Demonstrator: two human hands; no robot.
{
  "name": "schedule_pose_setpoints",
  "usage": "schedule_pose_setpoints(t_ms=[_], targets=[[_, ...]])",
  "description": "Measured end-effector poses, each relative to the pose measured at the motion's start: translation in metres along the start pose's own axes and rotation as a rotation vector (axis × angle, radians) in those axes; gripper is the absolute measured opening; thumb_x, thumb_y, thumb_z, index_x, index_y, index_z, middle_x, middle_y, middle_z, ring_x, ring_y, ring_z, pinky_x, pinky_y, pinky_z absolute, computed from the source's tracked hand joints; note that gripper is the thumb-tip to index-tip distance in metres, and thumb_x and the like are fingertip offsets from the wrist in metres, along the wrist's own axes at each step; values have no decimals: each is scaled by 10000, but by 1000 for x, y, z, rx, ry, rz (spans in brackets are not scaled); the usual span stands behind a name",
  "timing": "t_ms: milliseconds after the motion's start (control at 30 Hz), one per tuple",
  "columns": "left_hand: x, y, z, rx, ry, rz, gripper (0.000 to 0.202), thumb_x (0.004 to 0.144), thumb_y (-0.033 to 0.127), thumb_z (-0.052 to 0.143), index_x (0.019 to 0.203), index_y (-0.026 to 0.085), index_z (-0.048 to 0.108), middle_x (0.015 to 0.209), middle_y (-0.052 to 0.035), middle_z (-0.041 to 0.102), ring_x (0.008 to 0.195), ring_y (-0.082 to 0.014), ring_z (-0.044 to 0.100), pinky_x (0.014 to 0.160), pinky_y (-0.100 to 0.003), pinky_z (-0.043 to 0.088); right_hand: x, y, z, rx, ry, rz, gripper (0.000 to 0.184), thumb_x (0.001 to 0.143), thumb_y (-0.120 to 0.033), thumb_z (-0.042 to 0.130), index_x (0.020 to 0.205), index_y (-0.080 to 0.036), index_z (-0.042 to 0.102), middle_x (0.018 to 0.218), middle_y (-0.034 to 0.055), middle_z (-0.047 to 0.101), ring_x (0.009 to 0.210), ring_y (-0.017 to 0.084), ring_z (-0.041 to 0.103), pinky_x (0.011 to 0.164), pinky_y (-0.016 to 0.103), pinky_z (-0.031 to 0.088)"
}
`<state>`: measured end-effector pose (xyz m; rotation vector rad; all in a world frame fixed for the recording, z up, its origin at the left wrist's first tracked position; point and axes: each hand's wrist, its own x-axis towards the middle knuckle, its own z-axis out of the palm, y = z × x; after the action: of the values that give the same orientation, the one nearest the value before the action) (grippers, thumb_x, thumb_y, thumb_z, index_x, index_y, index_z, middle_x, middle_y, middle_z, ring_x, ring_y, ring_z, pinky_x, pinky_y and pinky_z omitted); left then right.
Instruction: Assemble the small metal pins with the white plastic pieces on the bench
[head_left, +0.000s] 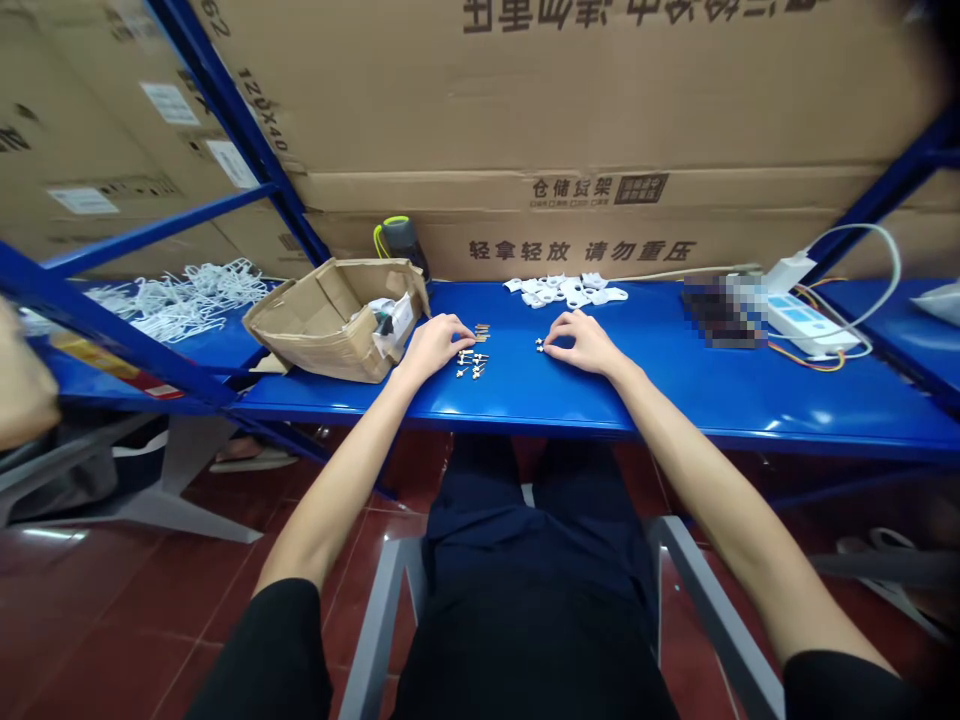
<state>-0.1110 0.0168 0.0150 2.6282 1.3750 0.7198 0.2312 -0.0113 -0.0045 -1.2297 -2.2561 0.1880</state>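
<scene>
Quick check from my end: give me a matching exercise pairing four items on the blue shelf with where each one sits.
Items:
1. Cardboard box
2. White plastic pieces
3. Small metal parts
4. Power strip

Places:
A. Between the left hand and right hand
B. Far right, among coloured wires
C. Left of the left hand, at the blue shelf's edge
D. Toward the shelf's back, ahead of the hands

Pairs: 1-C, 2-D, 3-A, 4-B

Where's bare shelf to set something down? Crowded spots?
Widest: blue steel shelf right of the right hand, before the blurred object and power strip. Smaller: behind the small metal parts, between cardboard box and white plastic pieces. Crowded: those parts, by the left hand.
</scene>
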Motion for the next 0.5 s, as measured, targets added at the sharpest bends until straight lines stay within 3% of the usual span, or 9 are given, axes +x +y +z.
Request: schedule_pose_setpoints(t_ms=[100, 267, 500], targets=[[1, -1, 2, 43, -18, 16, 198, 981, 374, 671, 1028, 298, 848, 1088, -70, 781, 1065, -290, 666, 953, -393, 502, 2, 4, -1, -37, 97, 65, 214, 964, -381, 633, 964, -271, 817, 1129, 102, 727, 1133, 344, 605, 970, 510, 449], [0, 9, 0, 99, -76, 71, 227, 994, 308, 636, 1100, 306, 837, 1140, -65, 769, 1094, -280, 645, 941, -371, 501, 0, 22, -2, -178, 358, 333, 265, 982, -322, 559, 976, -212, 800, 1093, 194, 702, 1148, 415, 571, 960, 581, 448], [18, 39, 5, 114, -121, 121, 174, 957, 277, 702, 1036, 274, 857, 1121, -93, 760, 1097, -311, 634, 966, -400, 506, -5, 33, 2, -226, 309, 383, 286, 977, -382, 615, 887, -205, 821, 1066, 207, 689, 1143, 421, 530, 981, 640, 405]])
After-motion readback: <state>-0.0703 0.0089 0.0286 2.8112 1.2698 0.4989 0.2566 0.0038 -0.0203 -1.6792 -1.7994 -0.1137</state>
